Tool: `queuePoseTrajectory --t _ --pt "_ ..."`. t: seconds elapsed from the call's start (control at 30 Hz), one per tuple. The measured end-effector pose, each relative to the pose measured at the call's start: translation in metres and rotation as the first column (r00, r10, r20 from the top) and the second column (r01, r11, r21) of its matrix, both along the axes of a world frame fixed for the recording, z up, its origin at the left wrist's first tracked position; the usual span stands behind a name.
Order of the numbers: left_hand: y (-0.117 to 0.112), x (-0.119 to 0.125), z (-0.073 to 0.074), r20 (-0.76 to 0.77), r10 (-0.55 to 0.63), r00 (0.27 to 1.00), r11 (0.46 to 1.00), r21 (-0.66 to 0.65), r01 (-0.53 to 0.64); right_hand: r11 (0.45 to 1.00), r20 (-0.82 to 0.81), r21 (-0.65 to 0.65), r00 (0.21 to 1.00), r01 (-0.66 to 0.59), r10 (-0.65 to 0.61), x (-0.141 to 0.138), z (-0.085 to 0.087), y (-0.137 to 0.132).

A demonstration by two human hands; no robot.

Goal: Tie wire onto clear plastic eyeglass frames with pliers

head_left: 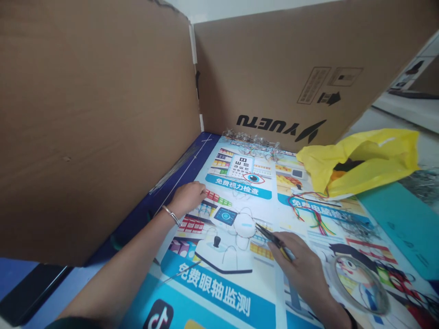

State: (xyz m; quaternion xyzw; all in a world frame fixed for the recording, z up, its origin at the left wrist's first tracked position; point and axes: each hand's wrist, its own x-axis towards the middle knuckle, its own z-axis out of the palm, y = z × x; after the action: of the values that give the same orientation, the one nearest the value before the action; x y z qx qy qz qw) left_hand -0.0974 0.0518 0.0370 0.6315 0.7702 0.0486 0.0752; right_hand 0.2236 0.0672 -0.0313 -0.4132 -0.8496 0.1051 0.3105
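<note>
Currently the right hand [302, 262] grips the pliers [275, 239], tips toward the worktop's [264, 292] far left corner; nearer the left edge, the left hand [187, 197] curls, contents unclear.

We count two hands: one left hand [188, 199], one right hand [302, 262]. Pliers [276, 238], one pair. One bangle [172, 216]. Card walls [267, 82], two: one along the worktop's left edge, one along its far edge. Wire heaps [252, 142], three by our tally: one at the far edge, two towards the right edge; single strands too fine to count. Yellow bag [370, 160], one, far right corner; contents uncounted. Teal sheet [401, 226], one, right edge. Clear ring [384, 301], one, near right corner. Coloured threads [320, 224], one bunch; dark loops [404, 278] beside the ring, several, too tangled for us to number.
</note>
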Motion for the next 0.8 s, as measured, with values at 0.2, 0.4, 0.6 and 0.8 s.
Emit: queuePoseTrajectory --t 0.2,0.4,0.6,0.8 --pt "0.000 0.011 -0.012 -0.071 0.017 0.997 1.000 -0.020 -0.018 1.000 0.003 0.011 1.000 -0.004 0.004 -0.002 0.002 -0.001" --pt "0.001 0.015 -0.016 -0.091 0.020 0.996 0.999 -0.025 -0.023 1.000 -0.002 0.011 1.000 -0.009 0.009 -0.002 0.001 -0.001" --pt "0.001 0.016 -0.016 -0.055 0.017 0.998 1.000 0.008 -0.016 1.000 -0.003 0.003 1.000 -0.012 0.012 -0.003 0.003 -0.002" --pt "0.001 0.012 -0.010 0.058 0.007 0.998 0.997 0.076 -0.011 0.999 -0.006 0.012 0.999 -0.045 0.045 -0.004 0.007 -0.003"
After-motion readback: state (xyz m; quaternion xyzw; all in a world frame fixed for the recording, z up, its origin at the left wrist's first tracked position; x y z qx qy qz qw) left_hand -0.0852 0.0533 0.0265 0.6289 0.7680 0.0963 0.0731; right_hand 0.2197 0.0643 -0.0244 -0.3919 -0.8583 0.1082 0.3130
